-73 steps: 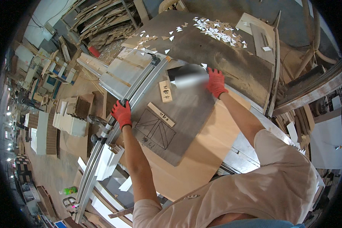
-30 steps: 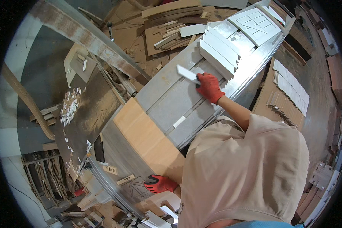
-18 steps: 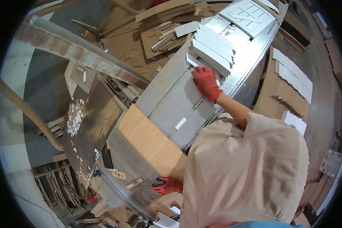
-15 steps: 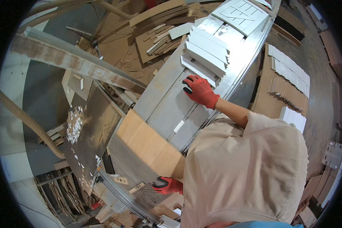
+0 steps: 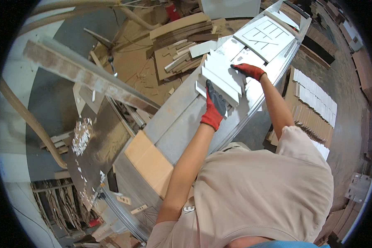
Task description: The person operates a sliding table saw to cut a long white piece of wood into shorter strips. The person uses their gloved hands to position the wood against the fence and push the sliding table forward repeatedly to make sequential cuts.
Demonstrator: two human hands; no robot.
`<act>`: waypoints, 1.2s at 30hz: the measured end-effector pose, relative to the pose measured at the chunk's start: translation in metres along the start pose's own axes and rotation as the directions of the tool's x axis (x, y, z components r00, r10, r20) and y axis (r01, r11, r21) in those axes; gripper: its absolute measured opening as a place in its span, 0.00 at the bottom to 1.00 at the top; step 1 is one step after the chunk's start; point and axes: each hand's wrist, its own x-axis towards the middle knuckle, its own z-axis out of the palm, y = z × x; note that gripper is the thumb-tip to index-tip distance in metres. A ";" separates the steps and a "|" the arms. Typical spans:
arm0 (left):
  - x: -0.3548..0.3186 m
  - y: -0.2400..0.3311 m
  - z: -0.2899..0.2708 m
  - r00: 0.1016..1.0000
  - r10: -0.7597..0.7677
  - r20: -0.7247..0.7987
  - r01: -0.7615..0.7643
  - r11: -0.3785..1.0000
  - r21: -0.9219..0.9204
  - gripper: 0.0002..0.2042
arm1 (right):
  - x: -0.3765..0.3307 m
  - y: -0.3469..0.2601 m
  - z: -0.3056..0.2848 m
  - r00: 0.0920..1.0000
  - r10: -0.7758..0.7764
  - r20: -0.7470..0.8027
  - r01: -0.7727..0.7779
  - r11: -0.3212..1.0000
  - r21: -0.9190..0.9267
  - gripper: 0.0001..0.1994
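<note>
A row of white boards (image 5: 221,81) with slanted ends lies on the grey metal machine table (image 5: 175,105). My left hand (image 5: 215,108), in a red glove with dark palm and fingers, presses against the near side of the boards, its thumb up along the front board. On the opposite side, my right hand (image 5: 249,71), gloved the same way, closes in on the boards' right ends with its fingertips at their edge. The boards stand between both hands. Some fingers of the right hand are hidden. A white panel with grooved lines (image 5: 265,38) lies farther along the table.
A light wooden board (image 5: 149,159) lies at the table's near left. Stacked white-and-brown strips (image 5: 314,103) stand on the right. A long overhead beam (image 5: 87,74) crosses on the left. Wood offcuts (image 5: 186,53) lie beyond the table, and white scraps (image 5: 82,134) are scattered at left.
My left hand has come up from beside the wooden board to the white boards. My right hand has moved from their near side to their far right side.
</note>
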 end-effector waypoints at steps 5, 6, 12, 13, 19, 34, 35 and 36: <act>0.039 -0.033 0.037 0.970 0.028 0.240 -0.019 0.999 -0.040 0.39 | -0.011 0.010 -0.027 0.996 -0.061 0.060 0.075 0.961 -0.266 0.35; 0.044 -0.041 0.041 0.967 -0.002 0.254 0.007 1.000 -0.021 0.38 | -0.007 0.022 -0.034 0.992 -0.076 0.096 0.099 0.961 -0.258 0.35; 0.046 -0.040 0.038 0.988 -0.011 0.157 0.020 0.998 -0.058 0.36 | -0.031 -0.005 0.002 0.992 -0.011 -0.128 -0.035 0.935 -0.354 0.34; 0.046 -0.041 0.038 0.988 -0.016 0.155 0.024 0.998 -0.050 0.36 | -0.033 -0.002 0.002 0.990 0.007 -0.140 -0.053 0.941 -0.334 0.34; 0.044 -0.036 0.036 0.980 0.023 0.195 -0.006 0.996 -0.087 0.36 | -0.029 -0.008 0.003 0.993 0.023 -0.117 -0.063 0.935 -0.350 0.33; 0.048 -0.049 -0.067 0.853 0.459 -0.247 -0.212 0.738 0.641 0.10 | -0.003 0.032 -0.001 0.999 -0.020 -0.031 0.024 0.993 0.118 0.26; 0.051 -0.049 -0.066 0.857 0.464 -0.223 -0.224 0.725 0.651 0.09 | -0.003 0.035 -0.003 0.999 -0.029 -0.023 0.031 0.995 0.090 0.26; 0.053 -0.048 -0.066 0.861 0.469 -0.199 -0.236 0.712 0.661 0.08 | -0.001 0.038 -0.002 0.999 -0.021 -0.047 0.026 0.995 0.101 0.26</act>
